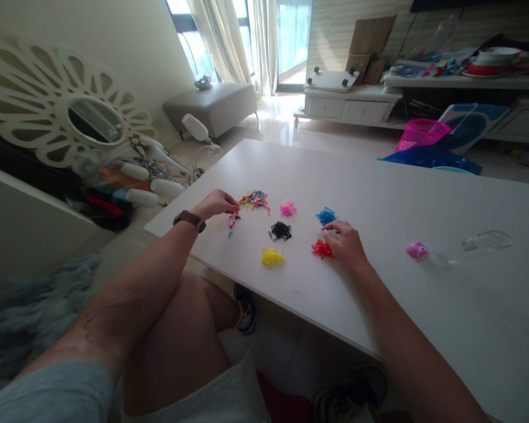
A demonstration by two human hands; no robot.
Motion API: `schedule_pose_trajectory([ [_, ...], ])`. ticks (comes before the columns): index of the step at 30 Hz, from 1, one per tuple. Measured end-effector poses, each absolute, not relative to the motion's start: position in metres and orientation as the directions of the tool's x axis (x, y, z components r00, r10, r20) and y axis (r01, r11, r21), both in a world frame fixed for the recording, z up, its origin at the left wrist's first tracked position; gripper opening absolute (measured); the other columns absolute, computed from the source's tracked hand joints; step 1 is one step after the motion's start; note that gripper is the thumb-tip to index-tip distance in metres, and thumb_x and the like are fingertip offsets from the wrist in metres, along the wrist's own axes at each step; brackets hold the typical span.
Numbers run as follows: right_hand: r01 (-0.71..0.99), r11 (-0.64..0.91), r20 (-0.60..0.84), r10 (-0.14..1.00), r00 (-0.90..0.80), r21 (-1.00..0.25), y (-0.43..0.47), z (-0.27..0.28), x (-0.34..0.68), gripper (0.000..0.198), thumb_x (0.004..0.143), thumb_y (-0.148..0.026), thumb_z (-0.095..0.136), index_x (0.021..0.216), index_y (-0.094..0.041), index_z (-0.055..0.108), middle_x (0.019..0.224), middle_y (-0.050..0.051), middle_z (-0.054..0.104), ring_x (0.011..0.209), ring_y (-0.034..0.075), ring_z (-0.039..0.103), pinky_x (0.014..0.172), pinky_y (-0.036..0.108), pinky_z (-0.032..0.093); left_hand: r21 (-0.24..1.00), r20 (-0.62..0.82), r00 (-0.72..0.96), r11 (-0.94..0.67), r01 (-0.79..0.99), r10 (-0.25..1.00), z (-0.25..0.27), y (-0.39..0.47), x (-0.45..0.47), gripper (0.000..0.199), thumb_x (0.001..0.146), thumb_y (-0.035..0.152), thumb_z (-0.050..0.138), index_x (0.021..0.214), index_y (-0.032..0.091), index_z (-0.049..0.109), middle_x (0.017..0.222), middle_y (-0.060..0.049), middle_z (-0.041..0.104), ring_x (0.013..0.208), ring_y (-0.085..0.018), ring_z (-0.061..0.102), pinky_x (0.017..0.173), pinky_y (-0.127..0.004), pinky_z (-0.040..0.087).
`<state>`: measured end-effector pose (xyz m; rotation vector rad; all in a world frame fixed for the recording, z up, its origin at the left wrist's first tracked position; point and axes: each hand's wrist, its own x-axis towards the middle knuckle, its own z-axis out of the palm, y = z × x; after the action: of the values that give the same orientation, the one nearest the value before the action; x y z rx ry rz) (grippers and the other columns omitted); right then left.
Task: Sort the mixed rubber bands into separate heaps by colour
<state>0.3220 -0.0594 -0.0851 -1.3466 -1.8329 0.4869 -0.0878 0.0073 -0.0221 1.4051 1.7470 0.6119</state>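
1. Your left hand (pixel 218 202) is just beside the mixed-colour pile (pixel 254 200); I cannot tell whether its fingertips are apart or together on a piece.
2. Your right hand (pixel 346 238) is at the red pile (pixel 321 249), near the blue pile (pixel 325 216); its grip is unclear too.
3. Pink (pixel 288 208), black (pixel 281 231) and yellow piles (pixel 272 258) lie between your hands on the surface (pixel 357 176).

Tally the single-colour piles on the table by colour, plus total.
Pink pile: 1
Blue pile: 1
Black pile: 1
Red pile: 1
Yellow pile: 1
Total: 5, leaving out the mixed-colour pieces by the left hand.
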Motion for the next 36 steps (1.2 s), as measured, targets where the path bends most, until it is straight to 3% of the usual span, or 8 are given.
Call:
schedule_pose_trajectory([
  [11, 0.615, 0.363, 0.368, 0.921, -0.124, -0.701, -0.0587, -0.086, 0.3215, 0.018, 0.083, -0.03, 0.056, 0.081, -0.021, 0.072, 0.093, 0.009, 0.073, 0.093, 0.026, 0.065, 0.086, 0.042, 0.053, 0.746, -0.329, -0.084, 0.313, 0.588, 0.941, -0.0216, 0.0065, -0.0846, 0.017, 0.054, 0.015, 0.084, 0.058, 0.014, 0.067, 0.062, -0.007, 0.071, 0.061, -0.018, 0.068, 0.063, -0.027, 0.055],
  [16, 0.613, 0.355, 0.358, 0.926, -0.124, -0.706, -0.0589, -0.0863, 0.3218, 0.018, 0.083, -0.03, 0.057, 0.081, -0.021, 0.072, 0.094, 0.009, 0.072, 0.094, 0.026, 0.066, 0.086, 0.042, 0.053, 0.732, -0.283, -0.065, 0.259, 0.63, 0.957, -0.0227, 0.0079, -0.0868, 0.013, 0.058, 0.016, 0.081, 0.062, 0.015, 0.069, 0.061, -0.005, 0.069, 0.057, -0.015, 0.063, 0.056, -0.024, 0.05],
  [28, 0.616, 0.343, 0.336, 0.933, -0.132, -0.709, -0.0598, -0.0846, 0.3219, 0.018, 0.083, -0.029, 0.056, 0.082, -0.021, 0.072, 0.093, 0.008, 0.072, 0.091, 0.024, 0.065, 0.086, 0.041, 0.052, 0.8, -0.292, -0.051, 0.273, 0.534, 0.955, -0.0216, 0.0063, -0.0839, 0.015, 0.063, 0.016, 0.08, 0.066, 0.015, 0.064, 0.066, -0.004, 0.07, 0.061, -0.014, 0.064, 0.061, -0.024, 0.049],
  [36, 0.615, 0.337, 0.328, 0.935, -0.132, -0.713, -0.0602, -0.0848, 0.3218, 0.019, 0.083, -0.03, 0.056, 0.082, -0.021, 0.072, 0.094, 0.008, 0.072, 0.092, 0.025, 0.065, 0.088, 0.041, 0.052, 0.766, -0.216, -0.032, 0.189, 0.614, 0.976, -0.0242, 0.0101, -0.088, 0.013, 0.065, 0.021, 0.079, 0.068, 0.016, 0.067, 0.067, -0.006, 0.071, 0.058, -0.013, 0.061, 0.054, -0.022, 0.041],
])
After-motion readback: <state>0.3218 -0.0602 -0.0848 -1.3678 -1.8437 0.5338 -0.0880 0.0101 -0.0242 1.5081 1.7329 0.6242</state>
